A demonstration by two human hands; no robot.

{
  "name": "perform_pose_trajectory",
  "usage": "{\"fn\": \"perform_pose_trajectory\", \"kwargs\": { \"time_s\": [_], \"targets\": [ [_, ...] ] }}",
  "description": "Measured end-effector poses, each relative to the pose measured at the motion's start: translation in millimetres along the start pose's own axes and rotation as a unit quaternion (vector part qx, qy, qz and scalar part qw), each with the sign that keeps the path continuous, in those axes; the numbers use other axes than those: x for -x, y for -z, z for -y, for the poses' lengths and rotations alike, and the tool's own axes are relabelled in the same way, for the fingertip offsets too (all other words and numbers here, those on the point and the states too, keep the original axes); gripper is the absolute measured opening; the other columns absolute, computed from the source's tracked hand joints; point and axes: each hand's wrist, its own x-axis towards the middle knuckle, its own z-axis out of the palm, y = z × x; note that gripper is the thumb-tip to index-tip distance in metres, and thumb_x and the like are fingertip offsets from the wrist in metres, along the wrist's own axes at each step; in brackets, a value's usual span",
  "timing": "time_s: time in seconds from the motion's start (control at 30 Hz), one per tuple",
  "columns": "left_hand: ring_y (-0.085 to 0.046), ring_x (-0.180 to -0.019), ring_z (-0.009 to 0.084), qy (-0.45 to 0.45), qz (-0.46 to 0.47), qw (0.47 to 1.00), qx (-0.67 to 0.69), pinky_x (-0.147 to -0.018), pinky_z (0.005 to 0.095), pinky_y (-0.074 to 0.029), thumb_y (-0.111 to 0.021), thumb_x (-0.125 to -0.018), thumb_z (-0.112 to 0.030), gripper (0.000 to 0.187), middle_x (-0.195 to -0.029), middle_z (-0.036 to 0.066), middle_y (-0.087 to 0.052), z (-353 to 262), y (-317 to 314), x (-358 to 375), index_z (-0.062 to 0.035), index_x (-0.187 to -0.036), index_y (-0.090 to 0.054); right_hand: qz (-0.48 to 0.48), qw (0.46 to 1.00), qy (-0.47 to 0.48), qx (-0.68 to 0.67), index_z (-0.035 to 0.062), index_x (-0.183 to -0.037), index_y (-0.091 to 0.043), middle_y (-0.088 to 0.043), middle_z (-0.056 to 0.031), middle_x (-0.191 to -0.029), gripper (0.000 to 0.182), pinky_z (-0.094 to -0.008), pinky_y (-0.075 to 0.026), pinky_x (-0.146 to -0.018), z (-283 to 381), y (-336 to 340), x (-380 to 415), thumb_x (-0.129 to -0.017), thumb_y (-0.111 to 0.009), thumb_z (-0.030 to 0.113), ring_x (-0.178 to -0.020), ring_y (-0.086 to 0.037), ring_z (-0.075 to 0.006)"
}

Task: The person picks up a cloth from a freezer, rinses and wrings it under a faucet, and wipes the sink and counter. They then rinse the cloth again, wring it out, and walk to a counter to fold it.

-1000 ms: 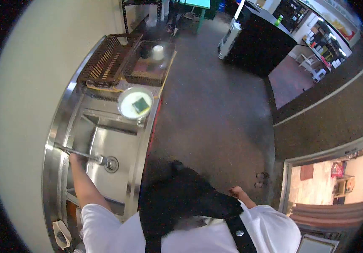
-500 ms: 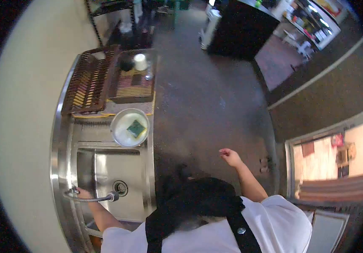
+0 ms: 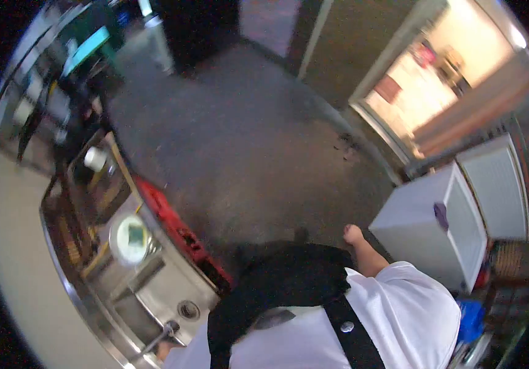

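Observation:
At the bottom left, a bit of skin of my left hand or wrist (image 3: 165, 350) shows beside the flexible tap (image 3: 167, 332) over the sink; its fingers are hidden. My right hand (image 3: 353, 235) hangs in the air over the floor, fingers curled in, with no object visible in it. A metal sink (image 3: 159, 296) with a round drain (image 3: 188, 310) lies to my left. On the counter beyond it sits a round bowl (image 3: 118, 251) of whitish liquid, with a green and yellow sponge (image 3: 136, 234) in it.
Past the bowl are a dark dish rack (image 3: 61, 224) and a tray holding a white cup (image 3: 95, 158). Something red (image 3: 169, 215) runs along the counter's side. A white cabinet (image 3: 421, 215) stands at right, near a bright doorway (image 3: 424, 92). Dark floor (image 3: 234, 141) stretches ahead.
My view has turned to the right, so the sink and bowl sit lower left and the white cabinet shows. My left fingers, formerly at the tap's base, are hidden now.

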Motion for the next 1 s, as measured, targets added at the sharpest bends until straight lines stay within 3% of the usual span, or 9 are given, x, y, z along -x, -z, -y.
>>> {"fn": "perform_pose_trajectory", "kwargs": {
  "time_s": [0.07, 0.13, 0.27, 0.37, 0.47, 0.6, 0.73, 0.93, 1.0],
  "targets": [
    [-0.062, -0.079, 0.0291, -0.063, 0.049, 0.995, 0.051, -0.072, 0.0411, -0.049, -0.053, -0.091, -0.034, 0.039, -0.089, 0.020, -0.062, -40.9, -1.6, 39.7, 0.0032, -0.098, -0.062, -0.080, 0.983, -0.081, -0.143, 0.0089, -0.074, -0.064, -0.065, -0.0121, -0.072, 0.011, -0.0418, -0.050, -0.067, 7.7, 35.2, 36.4, -0.064, -0.067, 0.012, -0.071, -0.064, -0.0310],
    [-0.062, -0.078, 0.0287, -0.123, 0.133, 0.978, 0.102, -0.070, 0.0409, -0.049, -0.052, -0.091, -0.033, 0.037, -0.088, 0.019, -0.062, -84.1, -0.1, 91.6, 0.0026, -0.097, -0.062, 0.003, 0.957, -0.138, -0.256, 0.0130, -0.102, -0.066, -0.066, -0.0169, -0.102, 0.037, -0.0416, -0.051, -0.077, -24.1, 20.5, 46.1, -0.065, -0.072, 0.015, -0.098, -0.063, -0.0321],
    [-0.061, -0.075, 0.0278, -0.220, 0.364, 0.888, 0.174, -0.068, 0.0406, -0.048, -0.052, -0.091, -0.032, 0.035, -0.085, 0.018, -0.061, -154.9, 27.9, 219.3, 0.0014, -0.096, -0.062, 0.238, 0.920, -0.210, -0.229, 0.0266, -0.149, -0.018, -0.019, -0.0148, -0.154, 0.098, -0.0460, -0.045, -0.096, -51.1, 89.9, 120.7, -0.071, -0.076, 0.031, -0.141, -0.019, -0.0307],
    [-0.061, -0.073, 0.0271, -0.246, 0.538, 0.789, 0.166, -0.066, 0.0403, -0.048, -0.051, -0.091, -0.031, 0.034, -0.082, 0.017, -0.061, -188.9, 61.2, 312.7, 0.0005, -0.095, -0.062, 0.193, 0.899, -0.155, -0.361, 0.0164, -0.143, -0.036, -0.049, -0.0162, -0.136, 0.084, -0.0405, -0.039, -0.102, -145.9, 44.0, 159.6, -0.072, -0.075, 0.039, -0.126, -0.046, -0.0284],
    [-0.060, -0.071, 0.0264, -0.247, 0.688, 0.673, 0.110, -0.064, 0.0400, -0.048, -0.051, -0.091, -0.030, 0.032, -0.080, 0.015, -0.060, -209.9, 91.9, 391.3, -0.0004, -0.093, -0.062, 0.147, 0.802, -0.238, -0.528, 0.0164, -0.138, -0.045, -0.047, -0.0161, -0.137, 0.068, -0.0406, -0.050, -0.085, -239.4, 20.6, 200.2, -0.077, -0.072, 0.033, -0.103, -0.059, -0.0263],
    [-0.059, -0.068, 0.0255, -0.250, 0.799, 0.547, -0.012, -0.061, 0.0397, -0.047, -0.050, -0.091, -0.029, 0.030, -0.077, 0.014, -0.059, -221.6, 118.3, 448.6, -0.0016, -0.092, -0.062, -0.119, 0.817, -0.272, -0.495, 0.0087, -0.117, -0.062, -0.067, -0.0103, -0.107, 0.041, -0.0332, -0.050, -0.082, -348.2, 12.1, 227.4, -0.078, -0.070, 0.019, -0.095, -0.063, -0.0193],
    [-0.059, -0.066, 0.0246, -0.272, 0.825, 0.476, -0.138, -0.059, 0.0393, -0.047, -0.050, -0.091, -0.028, 0.028, -0.074, 0.012, -0.059, -235.0, 117.5, 458.5, -0.0028, -0.090, -0.062, -0.277, 0.799, -0.342, -0.411, 0.0098, -0.118, -0.060, -0.066, -0.0131, -0.097, 0.040, -0.0358, -0.049, -0.080, -421.4, 89.9, 215.0, -0.079, -0.068, 0.014, -0.085, -0.062, -0.0231],
    [-0.058, -0.062, 0.0232, -0.300, 0.815, 0.432, -0.244, -0.055, 0.0387, -0.046, -0.049, -0.090, -0.026, 0.026, -0.070, 0.010, -0.057, -290.4, 82.4, 509.5, -0.0046, -0.088, -0.062, -0.481, 0.787, -0.298, -0.246, 0.0174, -0.127, -0.054, -0.053, -0.0174, -0.116, 0.057, -0.0415, -0.045, -0.092, -525.0, 135.6, 121.9, -0.073, -0.073, 0.016, -0.106, -0.052, -0.0345],
    [-0.057, -0.060, 0.0228, -0.322, 0.816, 0.412, -0.245, -0.054, 0.0386, -0.046, -0.048, -0.090, -0.026, 0.025, -0.068, 0.010, -0.057, -327.3, 60.5, 554.7, -0.0052, -0.087, -0.062, -0.443, 0.799, -0.353, -0.202, 0.0201, -0.128, -0.051, -0.052, -0.0181, -0.117, 0.061, -0.0432, -0.043, -0.094, -533.2, 146.3, 94.4, -0.072, -0.075, 0.018, -0.107, -0.051, -0.0364]
  ]
}}
